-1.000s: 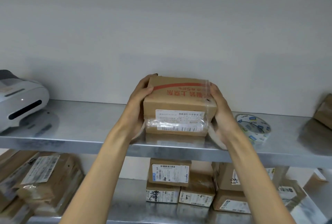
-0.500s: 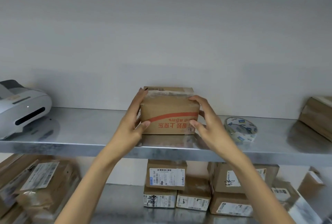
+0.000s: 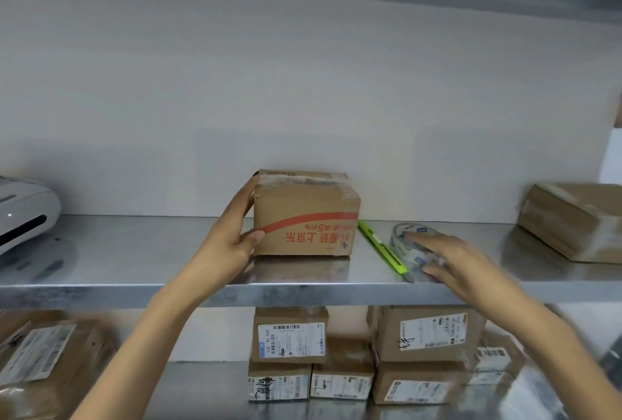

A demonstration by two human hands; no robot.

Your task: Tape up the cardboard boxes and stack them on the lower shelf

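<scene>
**Right hand off the box, reaching for tape**

On the steel shelf stands the brown cardboard box with the red stripe, your left hand clasping its near left corner, thumb in front, fingers up the side. Your right hand has let go and now spreads empty over the clear tape roll, the box well to its left. Blur hides contact. Another strip probably comes next.

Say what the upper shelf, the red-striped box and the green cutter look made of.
The shelf: metal, probably stainless or galvanised steel; dull grey sheen with blurry reflections. The box: brown cardboard, matte, with glossy clear tape along its top. The cutter: likely a plastic casing, bright uniform lime green; any blade is too small to tell.
</scene>
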